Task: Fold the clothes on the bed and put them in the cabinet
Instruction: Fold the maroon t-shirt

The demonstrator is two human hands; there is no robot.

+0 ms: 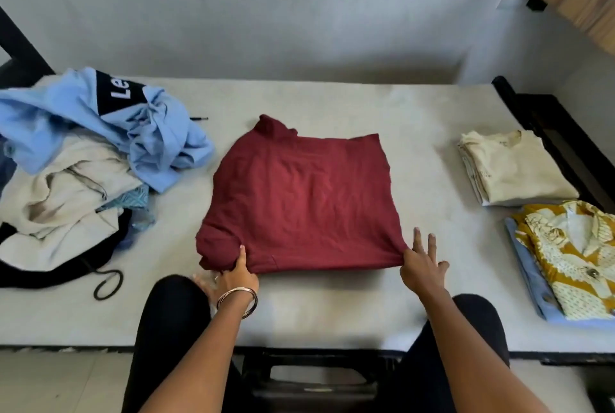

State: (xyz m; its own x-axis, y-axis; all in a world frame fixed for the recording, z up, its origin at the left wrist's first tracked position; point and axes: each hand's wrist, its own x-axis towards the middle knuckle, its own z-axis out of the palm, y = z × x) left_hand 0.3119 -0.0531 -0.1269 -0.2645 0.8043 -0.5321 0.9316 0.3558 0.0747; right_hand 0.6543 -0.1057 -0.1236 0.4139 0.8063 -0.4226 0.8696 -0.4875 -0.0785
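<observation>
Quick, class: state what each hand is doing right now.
Left hand: pinching the near left corner of the maroon shirt.
Right hand: pinching its near right corner, other fingers straight.

The red shirt [299, 203] is soft, matt, creased cloth; the bangles [238, 301] shine like metal; the bedsheet [332, 306] looks matt.

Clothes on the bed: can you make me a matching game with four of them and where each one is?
Things:
1. red shirt
2. light blue hoodie
3. cream shirt
4. yellow patterned shirt

Places:
A. folded, far right of the bed
B. crumpled on top of the pile at the left
C. middle of the bed, both hands pinching its near edge
D. folded, near right, lying on a blue garment

Pairs: 1-C, 2-B, 3-A, 4-D
</observation>
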